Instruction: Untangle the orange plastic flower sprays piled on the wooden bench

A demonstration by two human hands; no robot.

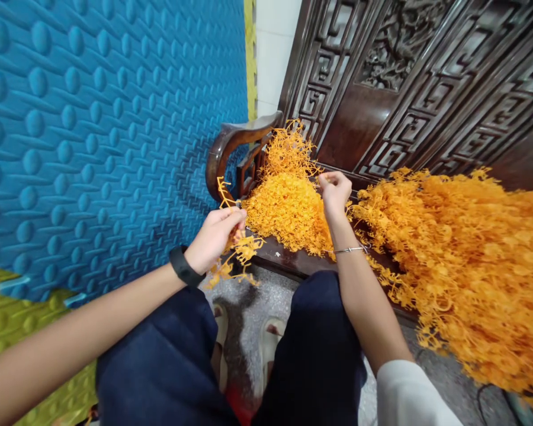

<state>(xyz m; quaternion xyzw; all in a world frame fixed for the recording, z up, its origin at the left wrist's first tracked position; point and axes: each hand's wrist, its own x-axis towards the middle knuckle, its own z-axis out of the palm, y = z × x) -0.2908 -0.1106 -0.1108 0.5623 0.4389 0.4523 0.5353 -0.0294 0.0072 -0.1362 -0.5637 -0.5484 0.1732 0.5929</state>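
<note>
My left hand [217,235], with a black band at the wrist, is closed on a few orange branched plastic sprigs [244,251]. Some of their ends stick up above the fingers and others hang below. Thumb and fingers of my right hand [336,188] are pinched together over the back of the bench seat; a small orange bit shows at the fingertips, too small to name. Between the hands lies a heap of small orange plastic pieces [288,207]. Behind it is a looser pile of orange sprigs [291,151].
A large mound of orange sprigs [466,254] covers the bench on the right. The dark carved wooden backrest [359,124] rises behind, and a curved armrest [220,154] stands at the left. Blue studded matting [93,142] lies left of the bench. My knees are close to the seat edge.
</note>
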